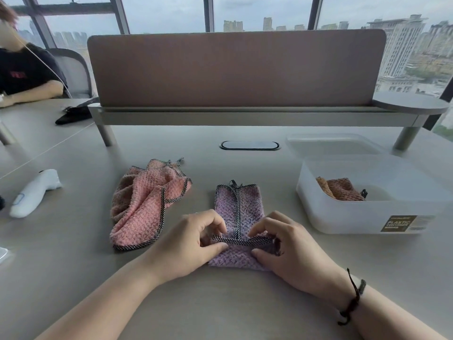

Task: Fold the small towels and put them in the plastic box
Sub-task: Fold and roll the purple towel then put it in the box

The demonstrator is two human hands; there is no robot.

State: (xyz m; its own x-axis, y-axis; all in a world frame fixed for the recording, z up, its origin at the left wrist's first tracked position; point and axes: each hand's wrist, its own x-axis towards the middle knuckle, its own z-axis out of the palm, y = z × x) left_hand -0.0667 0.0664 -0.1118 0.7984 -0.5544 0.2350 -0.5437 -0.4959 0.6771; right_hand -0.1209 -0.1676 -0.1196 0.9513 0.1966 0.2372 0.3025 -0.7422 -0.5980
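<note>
A purple towel [239, 204] with checked trim lies in the middle of the table, folded into a narrow strip. My left hand [188, 241] pinches its near hem on the left and my right hand [289, 244] pinches the same hem on the right, the near end lifted and turned over. A crumpled pink towel [144, 202] lies to the left, untouched. The translucent plastic box [367, 214] stands at the right with a folded orange towel [340, 190] inside.
The box's lid [331, 146] lies behind it. A white handheld device [34, 192] rests at the left. A raised shelf with a brown divider panel [235, 69] runs along the back. Another person [27, 72] sits at the far left, near a black item [73, 116].
</note>
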